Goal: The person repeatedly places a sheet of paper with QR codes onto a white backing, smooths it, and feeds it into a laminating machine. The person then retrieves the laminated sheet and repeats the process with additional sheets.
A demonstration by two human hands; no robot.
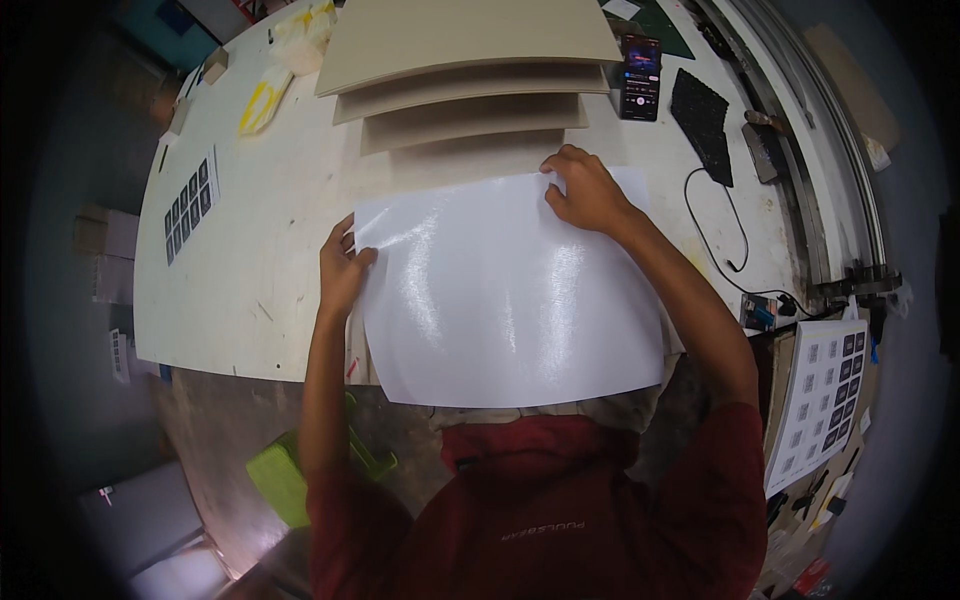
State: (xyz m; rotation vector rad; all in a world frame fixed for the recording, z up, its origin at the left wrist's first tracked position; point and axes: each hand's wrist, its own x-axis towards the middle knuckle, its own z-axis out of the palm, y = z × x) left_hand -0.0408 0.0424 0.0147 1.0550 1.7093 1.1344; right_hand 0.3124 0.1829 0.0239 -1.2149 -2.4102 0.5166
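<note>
A large glossy white sheet [490,290] lies in front of me, its near edge hanging past the table edge over my lap. My left hand [345,265] grips its left edge near the far corner, thumb on top and fingers partly behind the edge. At the far edge, right of the middle, my right hand [590,192] pinches the sheet with curled fingers. Light glares off the sheet's surface in streaks. Just beyond it sits a stack of beige boards [465,50], stepped at the near side.
On the pale table [250,300] lie a printed sheet [190,205] at left and a phone [640,78] beside the boards. A black piece [702,120], a cable [715,250] and a long metal rail [835,180] are at right. More printed sheets [815,400] hang lower right.
</note>
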